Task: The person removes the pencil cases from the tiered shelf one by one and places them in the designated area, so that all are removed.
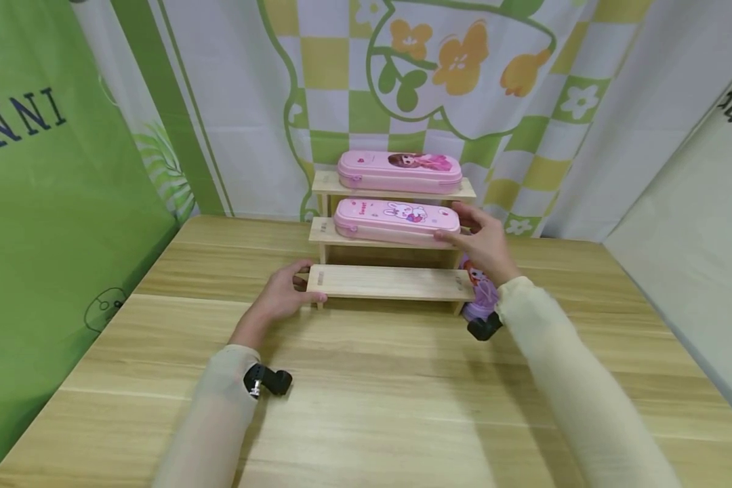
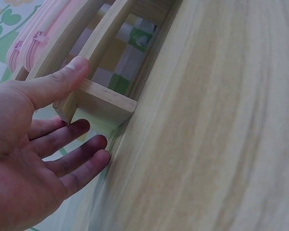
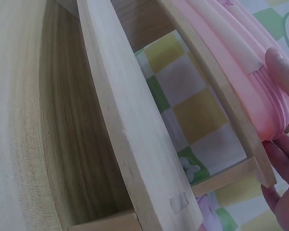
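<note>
While a rabbit point(image 1: 404, 211) adorns the pink case point(image 1: 381, 227), our right hand point(image 1: 486, 242) clamps it; our left hand point(image 1: 280, 291), fingers parted, grips the stand point(image 1: 390, 282).

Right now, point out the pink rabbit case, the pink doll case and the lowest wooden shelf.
Pink rabbit case point(image 1: 390, 219): head view, on the middle of its lid.
Pink doll case point(image 1: 395, 169): head view, on the middle of its lid.
Lowest wooden shelf point(image 1: 390, 282): head view, on its top board.

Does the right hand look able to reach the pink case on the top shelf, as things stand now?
Probably yes: nothing covers the top pink case, and the right hand is close by, slightly lower. It would first need to leave the rabbit case.
</note>
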A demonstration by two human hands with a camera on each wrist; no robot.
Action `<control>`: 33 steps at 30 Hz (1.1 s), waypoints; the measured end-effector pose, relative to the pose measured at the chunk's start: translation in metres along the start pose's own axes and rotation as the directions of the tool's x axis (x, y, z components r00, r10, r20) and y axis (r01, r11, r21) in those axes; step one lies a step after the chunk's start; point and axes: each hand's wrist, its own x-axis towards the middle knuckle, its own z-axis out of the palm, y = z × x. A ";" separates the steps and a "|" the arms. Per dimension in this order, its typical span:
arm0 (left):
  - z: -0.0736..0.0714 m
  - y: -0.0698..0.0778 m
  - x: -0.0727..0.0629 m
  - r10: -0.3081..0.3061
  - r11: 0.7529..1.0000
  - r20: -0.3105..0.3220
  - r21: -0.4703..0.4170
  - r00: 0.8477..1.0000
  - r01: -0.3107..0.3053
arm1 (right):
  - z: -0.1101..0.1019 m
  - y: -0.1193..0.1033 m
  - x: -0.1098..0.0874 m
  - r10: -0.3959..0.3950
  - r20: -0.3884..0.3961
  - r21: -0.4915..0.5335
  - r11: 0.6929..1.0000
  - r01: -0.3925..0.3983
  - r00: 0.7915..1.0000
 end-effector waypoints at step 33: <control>0.002 0.002 -0.002 0.015 0.999 -0.014 -0.042 1.000 -0.015 | -0.010 0.008 -0.009 0.015 -0.055 0.023 1.000 -0.014 0.998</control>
